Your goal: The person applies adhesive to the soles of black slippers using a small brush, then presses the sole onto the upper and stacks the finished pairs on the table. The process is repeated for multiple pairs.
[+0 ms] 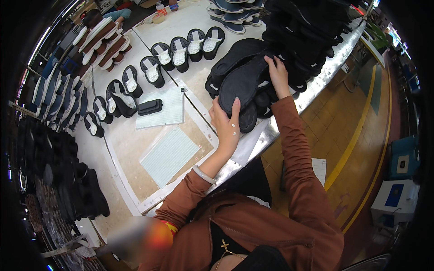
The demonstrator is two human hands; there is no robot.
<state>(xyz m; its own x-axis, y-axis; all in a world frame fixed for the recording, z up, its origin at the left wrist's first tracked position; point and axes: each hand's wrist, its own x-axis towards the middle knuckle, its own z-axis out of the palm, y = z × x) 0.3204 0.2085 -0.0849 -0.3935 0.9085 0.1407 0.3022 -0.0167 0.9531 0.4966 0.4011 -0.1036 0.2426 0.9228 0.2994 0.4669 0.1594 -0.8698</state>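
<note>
Between my two hands is a black shoe sole (246, 86), its broad smooth face turned up. My left hand (227, 125) grips its near end, thumb lying on top and fingers around the edge. At the far right end my right hand (278, 77) holds the edge, with its fingertips on the upper side. More black soles (247, 121) lie heaped under and behind the held one. Whether the held sole touches that heap, I cannot tell.
A tall pile of black footwear (298, 40) stands at the back right. Several black sandals with white inserts (153, 71) line the white table (120, 153). Two pale grid sheets (169, 156) lie there, one under a small black block (149, 107). Stacked shoes (61, 101) stand left.
</note>
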